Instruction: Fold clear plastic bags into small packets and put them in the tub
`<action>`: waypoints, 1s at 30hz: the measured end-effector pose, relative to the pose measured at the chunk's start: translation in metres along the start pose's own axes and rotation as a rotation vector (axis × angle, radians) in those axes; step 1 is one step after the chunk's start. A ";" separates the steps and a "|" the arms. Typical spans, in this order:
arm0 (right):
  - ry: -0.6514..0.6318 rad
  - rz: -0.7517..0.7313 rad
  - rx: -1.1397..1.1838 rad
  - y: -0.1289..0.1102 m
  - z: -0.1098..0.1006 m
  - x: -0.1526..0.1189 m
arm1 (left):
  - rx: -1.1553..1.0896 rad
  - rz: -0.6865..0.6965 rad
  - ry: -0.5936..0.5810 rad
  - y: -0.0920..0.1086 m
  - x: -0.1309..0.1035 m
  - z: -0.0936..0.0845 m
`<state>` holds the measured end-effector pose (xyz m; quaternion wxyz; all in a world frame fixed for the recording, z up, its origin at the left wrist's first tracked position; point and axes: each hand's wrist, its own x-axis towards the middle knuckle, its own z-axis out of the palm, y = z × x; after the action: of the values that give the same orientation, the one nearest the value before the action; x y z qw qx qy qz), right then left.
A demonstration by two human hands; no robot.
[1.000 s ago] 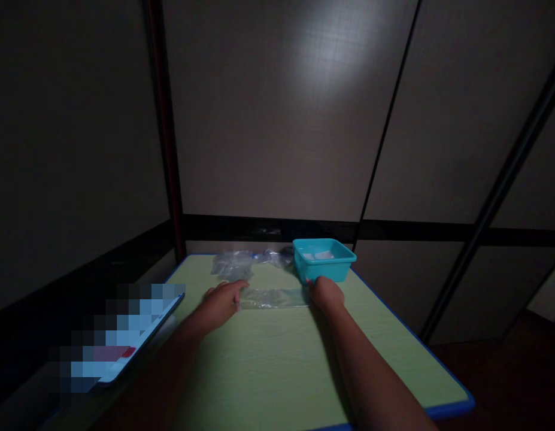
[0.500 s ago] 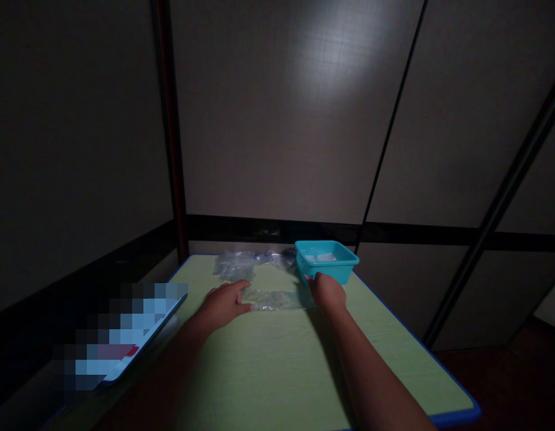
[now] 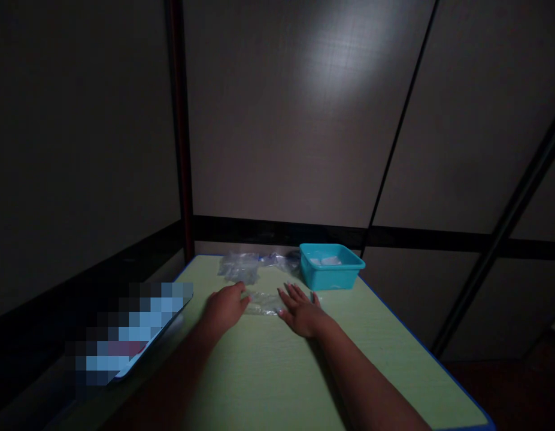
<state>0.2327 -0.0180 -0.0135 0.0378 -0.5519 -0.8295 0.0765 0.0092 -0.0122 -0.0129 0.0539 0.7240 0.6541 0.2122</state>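
Observation:
A clear plastic bag lies flat across the middle of the green table. My left hand is at its left end, with thumb and fingers closed on the plastic edge. Fingers spread, my right hand rests flat on the bag's right part and covers some of it. Behind the hands is a heap of clear plastic bags. To the right of the heap stands a turquoise basket with white pieces inside.
A tablet-like device with a blurred-out screen leans at the table's left side. More clear plastic lies between the heap and the basket. Dark panelled doors rise behind the table, which has a blue edge.
My right hand has moved left from beside the basket and spread flat on the bag. My left hand's fingers have closed at the bag's left end. The view has shifted slightly.

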 end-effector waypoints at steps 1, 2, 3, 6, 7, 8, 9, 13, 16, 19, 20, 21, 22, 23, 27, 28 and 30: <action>-0.032 0.009 0.001 -0.001 0.001 0.000 | 0.000 -0.001 0.018 0.003 -0.001 -0.001; -0.047 0.018 -0.001 -0.002 0.001 0.000 | -0.007 0.015 0.051 0.006 -0.002 -0.001; -0.051 0.026 -0.006 -0.003 0.000 0.000 | -0.020 0.050 0.093 0.011 -0.004 -0.002; -0.046 0.027 -0.023 -0.006 0.002 0.000 | -0.099 0.286 0.163 0.028 -0.015 -0.001; -0.041 0.014 -0.029 -0.007 0.004 0.002 | -0.125 0.387 0.128 0.034 -0.019 0.001; -0.038 -0.001 -0.037 -0.008 0.006 0.004 | -0.148 0.482 0.064 0.040 -0.023 0.003; -0.040 -0.012 -0.047 -0.009 0.009 0.007 | -0.171 0.549 0.001 0.045 -0.027 0.006; -0.071 -0.011 -0.126 -0.015 0.023 0.022 | -0.238 0.697 -0.196 0.056 -0.033 0.019; -0.053 -0.006 -0.137 -0.018 0.027 0.030 | -0.251 0.685 -0.246 0.054 -0.029 0.028; -0.069 -0.010 -0.127 -0.019 0.025 0.028 | -0.224 0.609 -0.277 0.048 -0.024 0.035; -0.078 -0.020 -0.131 -0.019 0.024 0.026 | -0.213 0.583 -0.281 0.046 -0.023 0.037; -0.088 -0.031 -0.136 -0.020 0.023 0.024 | -0.201 0.559 -0.282 0.046 -0.023 0.038; -0.088 -0.041 -0.138 -0.020 0.021 0.021 | -0.188 0.534 -0.279 0.045 -0.023 0.038; -0.084 -0.048 -0.137 -0.021 0.020 0.019 | -0.174 0.512 -0.277 0.046 -0.023 0.038; -0.078 -0.041 -0.117 -0.026 0.014 0.012 | -0.108 0.443 -0.259 0.047 -0.025 0.037; -0.081 -0.035 -0.114 -0.027 0.013 0.011 | -0.090 0.423 -0.255 0.047 -0.025 0.036; -0.085 -0.020 -0.104 -0.030 0.011 0.010 | -0.050 0.379 -0.253 0.046 -0.024 0.036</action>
<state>0.2001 -0.0209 -0.0191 -0.0255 -0.5410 -0.8388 0.0563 0.0645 -0.0350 -0.0350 0.1128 0.8531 0.4891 0.1423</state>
